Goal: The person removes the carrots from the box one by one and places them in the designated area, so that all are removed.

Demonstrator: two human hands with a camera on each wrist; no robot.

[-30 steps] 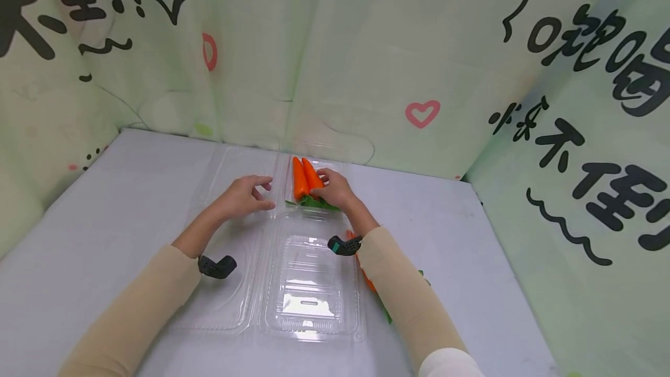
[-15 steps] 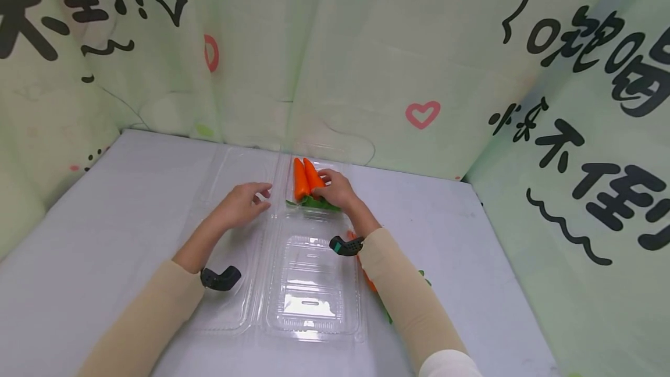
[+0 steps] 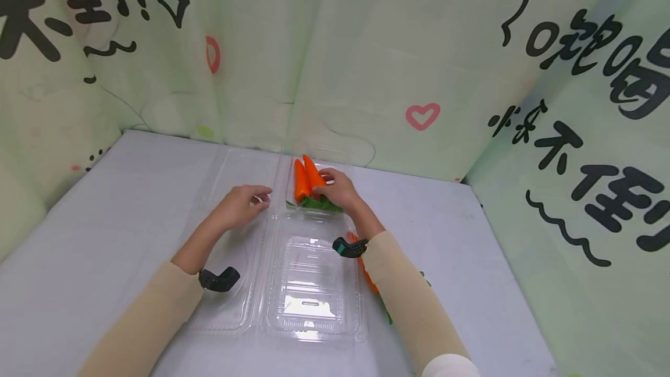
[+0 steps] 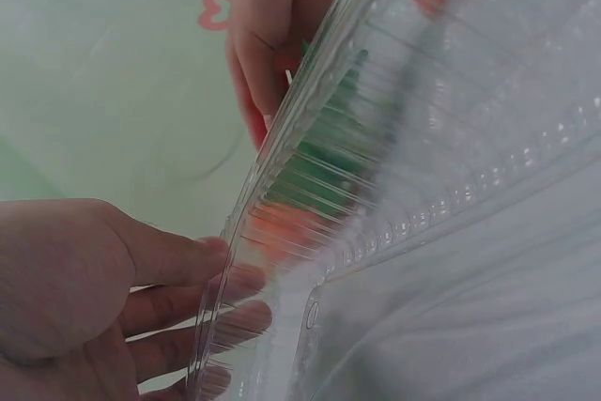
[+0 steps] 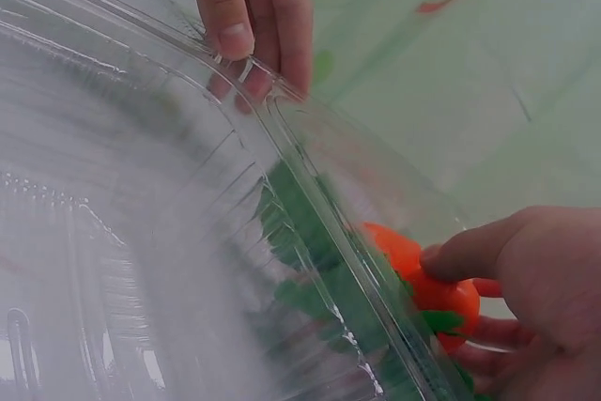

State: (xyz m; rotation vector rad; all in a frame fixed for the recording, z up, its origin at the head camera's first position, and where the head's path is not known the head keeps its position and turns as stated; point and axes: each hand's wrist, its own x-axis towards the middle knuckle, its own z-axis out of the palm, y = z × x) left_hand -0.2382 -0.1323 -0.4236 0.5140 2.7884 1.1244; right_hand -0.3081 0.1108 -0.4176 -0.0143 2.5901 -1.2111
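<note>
My right hand (image 3: 340, 189) pinches an orange carrot (image 3: 312, 170) near its green leaves (image 3: 320, 202), as the right wrist view also shows. A second carrot (image 3: 300, 182) lies just left of it, behind the near part of the clear plastic container (image 3: 312, 326). My left hand (image 3: 242, 205) is at the fold line between the container and its lid. In the left wrist view its thumb and fingers lie on opposite sides of the plastic rim (image 4: 246, 202), pinching it. Leaves and orange show blurred through the clear wall there.
The container's open lid (image 3: 222, 313) lies flat on the left. More carrots (image 3: 369, 281) with leaves lie right of the container, partly hidden under my right forearm. A printed curtain (image 3: 361, 57) stands behind the white table (image 3: 115, 220).
My left thumb and fingers have come closer together and the hand sits slightly lower. The right-hand carrot's tip has risen a little while my right hand keeps nearly the same place.
</note>
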